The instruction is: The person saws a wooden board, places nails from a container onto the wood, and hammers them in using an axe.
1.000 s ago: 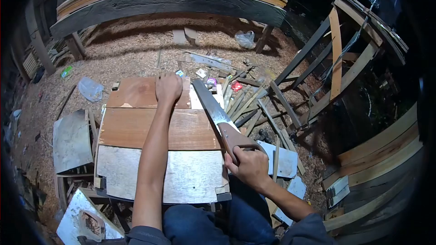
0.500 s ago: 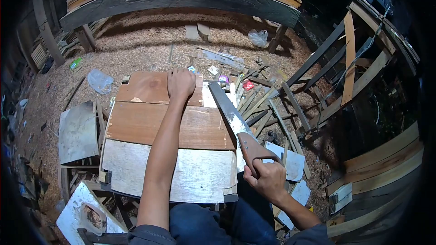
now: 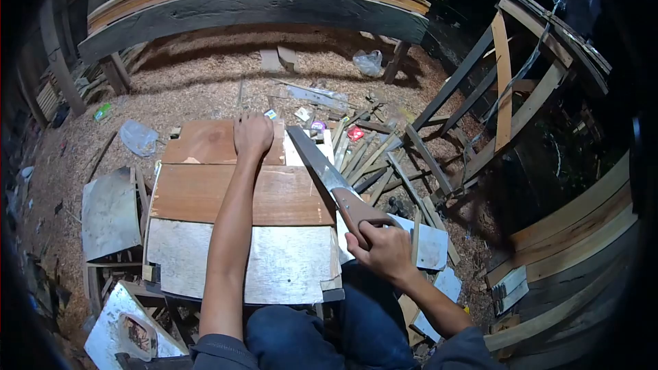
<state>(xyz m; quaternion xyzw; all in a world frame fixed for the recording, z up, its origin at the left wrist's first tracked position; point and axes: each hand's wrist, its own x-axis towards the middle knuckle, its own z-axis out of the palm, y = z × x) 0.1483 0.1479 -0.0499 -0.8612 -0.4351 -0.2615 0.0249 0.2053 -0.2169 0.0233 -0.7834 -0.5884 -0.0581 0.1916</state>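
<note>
My left hand point(image 3: 253, 136) presses down on the far reddish-brown board point(image 3: 209, 142), its fingers folded over the far edge. In my right hand point(image 3: 384, 250) is the brown handle of a handsaw point(image 3: 322, 171), whose blade slants up and left along the right edge of the boards. A second brown board point(image 3: 288, 195) lies in the middle, and a whitish board point(image 3: 291, 260) lies nearest my knees. Whether the saw teeth touch wood is hard to make out.
A long bench stacked with planks point(image 3: 260, 0) spans the back. Wood offcuts point(image 3: 373, 157) litter the ground at right. A wooden frame point(image 3: 504, 82) stands at the right, a white panel point(image 3: 113, 212) at the left, and plastic bags point(image 3: 138, 137) lie about.
The whole view has shifted, so the boards, hands and saw appear further left. The left hand keeps its place on the far board, and the right hand still holds the saw.
</note>
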